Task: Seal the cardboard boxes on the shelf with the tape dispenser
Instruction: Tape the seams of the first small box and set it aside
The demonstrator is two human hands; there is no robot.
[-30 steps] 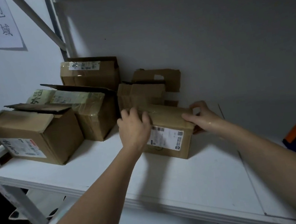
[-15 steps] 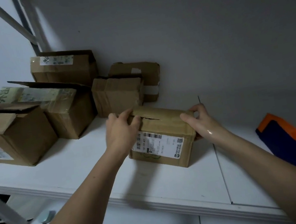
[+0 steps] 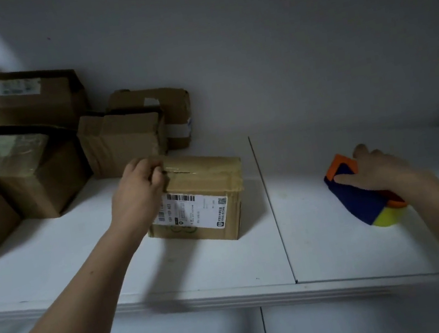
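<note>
**A:** Where's the blue-and-orange plastic tape dispenser point(image 3: 362, 204)?

**B:** Lying on the white shelf board point(image 3: 326, 250), well to the right of the small brown cardboard box point(image 3: 197, 198) with the white label. The right hand point(image 3: 377, 170) grasps it, fingers over the orange top and thumb on the blue side.

**A:** And the left hand point(image 3: 139, 193)?

**B:** Curled over that box's top left corner, pinning the flaps.

**A:** How will they handle?

**B:** The dispenser looks rigid and light. I'd take it by the body, away from the yellow roll point(image 3: 386, 217) at its near end. The box seems light and thin-walled. It could skate on the smooth board, so brace it while taping.

**A:** Anything inside?

**B:** Hidden. Its flaps meet with a dark slit along the seam, under some shiny tape. Left of and behind it stand more brown cartons point(image 3: 39, 177), some with flaps raised. I can't see what's in them either.
</note>
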